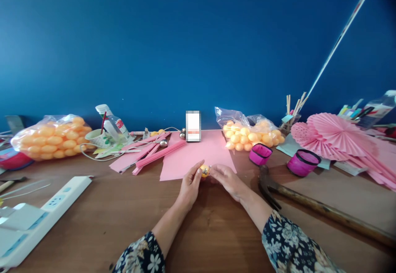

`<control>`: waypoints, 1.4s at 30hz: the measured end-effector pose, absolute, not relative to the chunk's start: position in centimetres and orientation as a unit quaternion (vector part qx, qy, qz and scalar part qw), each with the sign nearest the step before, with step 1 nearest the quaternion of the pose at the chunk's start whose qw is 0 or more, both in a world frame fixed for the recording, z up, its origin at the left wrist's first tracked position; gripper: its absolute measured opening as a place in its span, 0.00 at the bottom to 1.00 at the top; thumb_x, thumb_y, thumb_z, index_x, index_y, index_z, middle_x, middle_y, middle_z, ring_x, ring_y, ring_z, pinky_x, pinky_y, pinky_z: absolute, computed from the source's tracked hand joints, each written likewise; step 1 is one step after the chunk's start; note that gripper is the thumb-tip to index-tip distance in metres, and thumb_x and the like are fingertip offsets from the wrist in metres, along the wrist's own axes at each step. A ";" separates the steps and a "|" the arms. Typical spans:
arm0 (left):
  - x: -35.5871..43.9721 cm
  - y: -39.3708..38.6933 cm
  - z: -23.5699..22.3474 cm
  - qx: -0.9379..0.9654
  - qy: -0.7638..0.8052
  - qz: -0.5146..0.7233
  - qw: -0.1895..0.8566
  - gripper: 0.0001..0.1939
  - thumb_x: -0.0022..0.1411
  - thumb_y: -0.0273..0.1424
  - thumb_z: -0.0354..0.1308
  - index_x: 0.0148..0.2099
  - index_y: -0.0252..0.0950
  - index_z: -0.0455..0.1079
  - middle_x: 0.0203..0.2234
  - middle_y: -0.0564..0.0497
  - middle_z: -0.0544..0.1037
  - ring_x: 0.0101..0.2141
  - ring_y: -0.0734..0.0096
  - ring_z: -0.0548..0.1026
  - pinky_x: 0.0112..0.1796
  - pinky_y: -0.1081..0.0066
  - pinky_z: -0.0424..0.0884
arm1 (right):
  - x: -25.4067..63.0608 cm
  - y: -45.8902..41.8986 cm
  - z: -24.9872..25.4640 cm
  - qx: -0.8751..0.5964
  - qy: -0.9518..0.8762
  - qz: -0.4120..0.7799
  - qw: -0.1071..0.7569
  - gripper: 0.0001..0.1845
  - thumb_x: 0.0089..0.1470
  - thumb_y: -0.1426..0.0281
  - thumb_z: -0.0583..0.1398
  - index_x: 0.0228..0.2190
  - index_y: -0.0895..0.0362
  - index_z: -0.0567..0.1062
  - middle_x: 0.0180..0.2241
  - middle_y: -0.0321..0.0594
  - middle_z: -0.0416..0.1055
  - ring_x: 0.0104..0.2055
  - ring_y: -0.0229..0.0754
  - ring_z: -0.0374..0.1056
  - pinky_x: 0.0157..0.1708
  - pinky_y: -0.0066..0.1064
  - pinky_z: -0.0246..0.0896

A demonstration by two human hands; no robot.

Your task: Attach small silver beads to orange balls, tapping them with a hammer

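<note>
My left hand (189, 186) and my right hand (227, 179) meet at the front edge of a pink paper sheet (198, 153) on the wooden table (123, 219). Between their fingertips sits a small orange ball (204, 170). The left hand's fingers are closed on the ball. The right hand pinches a small silvery piece against the ball's right side; I cannot make out what that piece is.
Two clear bags of orange balls lie at the far left (51, 137) and behind the sheet at right (252, 133). Two magenta cups (260, 153) (302, 162), pink paper fans (334, 134), folded pink strips (148, 151), a hammer (309, 205), a white power strip (37, 215) and a phone (193, 126) surround the hands.
</note>
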State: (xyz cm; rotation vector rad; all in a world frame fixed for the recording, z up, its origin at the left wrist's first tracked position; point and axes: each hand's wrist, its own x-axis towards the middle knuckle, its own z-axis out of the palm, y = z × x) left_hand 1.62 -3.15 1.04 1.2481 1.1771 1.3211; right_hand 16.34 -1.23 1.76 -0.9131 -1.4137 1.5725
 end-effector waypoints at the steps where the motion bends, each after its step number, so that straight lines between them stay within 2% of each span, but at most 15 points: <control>1: 1.6 -3.1 1.0 0.510 0.478 0.540 0.470 0.22 0.57 0.39 0.51 0.52 0.37 0.64 0.43 0.48 0.73 0.41 0.66 0.70 0.44 0.67 0.65 | 16.3 -1.2 1.8 -0.362 -0.560 0.625 0.405 0.18 0.48 0.56 0.58 0.32 0.58 0.72 0.33 0.39 0.70 0.38 0.41 0.65 0.39 0.33 0.60; 11: 1.4 -2.9 0.4 0.525 0.469 0.540 0.461 0.20 0.58 0.38 0.51 0.51 0.37 0.65 0.43 0.47 0.73 0.45 0.65 0.70 0.49 0.63 0.61 | 16.4 -1.2 1.8 -0.355 -0.568 0.630 0.394 0.19 0.48 0.56 0.57 0.34 0.59 0.72 0.34 0.40 0.70 0.37 0.41 0.65 0.39 0.34 0.60; 25: 1.3 -2.8 0.0 0.521 0.469 0.540 0.466 0.20 0.57 0.37 0.51 0.51 0.38 0.65 0.46 0.47 0.71 0.47 0.64 0.68 0.50 0.64 0.61 | 16.4 -1.0 1.6 -0.367 -0.551 0.638 0.394 0.19 0.46 0.56 0.60 0.30 0.60 0.72 0.26 0.36 0.67 0.31 0.36 0.63 0.37 0.32 0.59; 34: 1.4 -2.8 0.0 0.525 0.484 0.534 0.453 0.20 0.58 0.37 0.50 0.51 0.37 0.65 0.46 0.47 0.71 0.46 0.65 0.68 0.49 0.65 0.61 | 16.1 -0.9 1.5 -0.383 -0.543 0.636 0.393 0.21 0.43 0.54 0.60 0.30 0.60 0.73 0.29 0.39 0.70 0.33 0.39 0.65 0.38 0.33 0.61; 42: 1.5 -2.9 0.0 0.523 0.481 0.537 0.454 0.19 0.57 0.37 0.51 0.50 0.37 0.66 0.46 0.47 0.71 0.46 0.65 0.68 0.49 0.65 0.61 | 16.1 -0.9 1.4 -0.393 -0.533 0.637 0.394 0.22 0.41 0.53 0.61 0.29 0.60 0.74 0.26 0.37 0.70 0.31 0.37 0.65 0.37 0.33 0.61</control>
